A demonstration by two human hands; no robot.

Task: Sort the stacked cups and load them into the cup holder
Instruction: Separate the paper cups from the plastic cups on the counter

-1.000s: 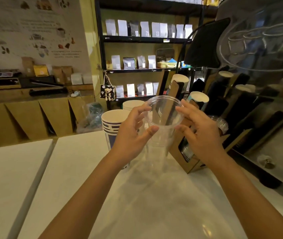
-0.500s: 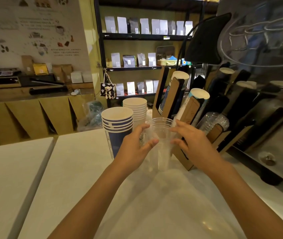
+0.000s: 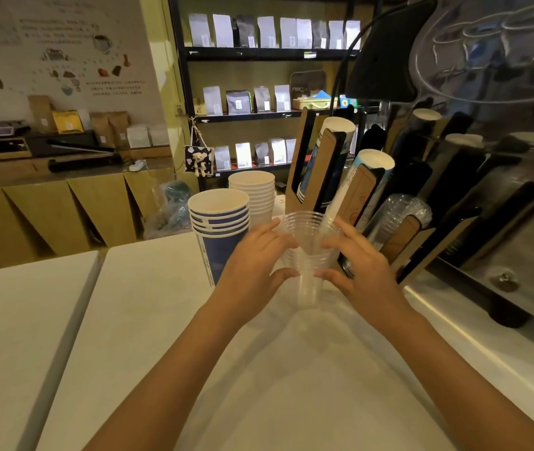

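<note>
A stack of clear plastic cups (image 3: pixel 308 255) stands upright on the white counter (image 3: pixel 148 320), just beside the brown cardboard cup holder (image 3: pixel 357 196) at its two o'clock. The left hand (image 3: pixel 252 265) and right hand (image 3: pixel 363 271) curl round its sides. Blue-striped paper cups (image 3: pixel 220 229) stand at ten o'clock.

The clear cup stack (image 3: pixel 308 252) was half hidden behind both hands; whether its base touched the surface (image 3: pixel 148 320) could not be told. Beside it, wall poster (image 3: pixel 63 60) print was too small to read.
</note>
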